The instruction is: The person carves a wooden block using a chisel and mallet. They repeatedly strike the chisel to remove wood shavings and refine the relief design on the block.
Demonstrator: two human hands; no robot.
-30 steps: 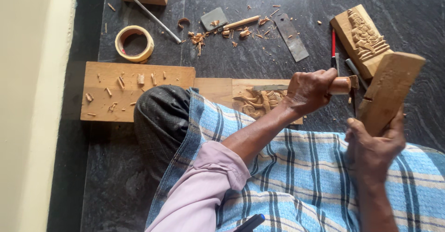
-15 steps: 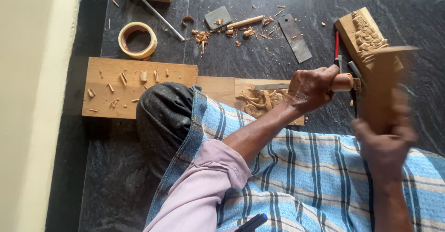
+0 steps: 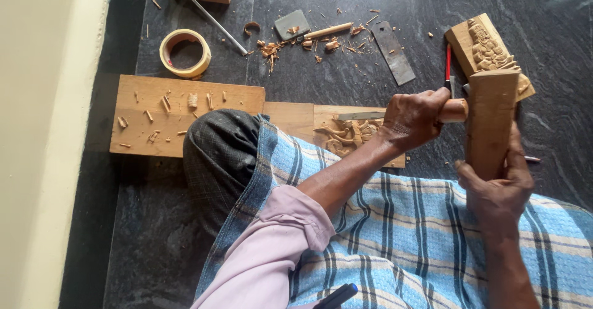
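Head view. The chisel point(image 3: 395, 114) is held in the left hand point(image 3: 415, 119), whose fingers are clenched around its pale wooden handle; the steel blade is laid flat over the carved panel point(image 3: 349, 135), its tip pointing away from the mallet. The wooden mallet block point(image 3: 491, 124) is gripped at its lower end by the right hand point(image 3: 497, 188), fingers wrapped tight, and is stood upright with its face touching the butt of the chisel handle.

Handling, as judged: the chisel is stiff and light, with a sharp edge; it is best taken by the handle just behind the blade. The mallet block is dense, rigid and fairly heavy, with a dry, non-slippery surface; it is best held low for leverage. The carved panel is hard, but its raised relief is considered fragile at thin edges.

Positions relative to the carved panel: it adjoins a wooden board point(image 3: 185, 114) strewn with chips, and both rest on the dark stone floor point(image 3: 370, 68). A roll of tape point(image 3: 185, 53) lies beyond the board. A second carved block point(image 3: 488, 53) stands beyond the mallet, with a red-handled tool point(image 3: 448, 65) beside it. A flat metal blade point(image 3: 392, 51), a spare wooden-handled tool point(image 3: 321, 33), a metal rod point(image 3: 210, 17) and shavings lie farther off.

Containers: none are visible
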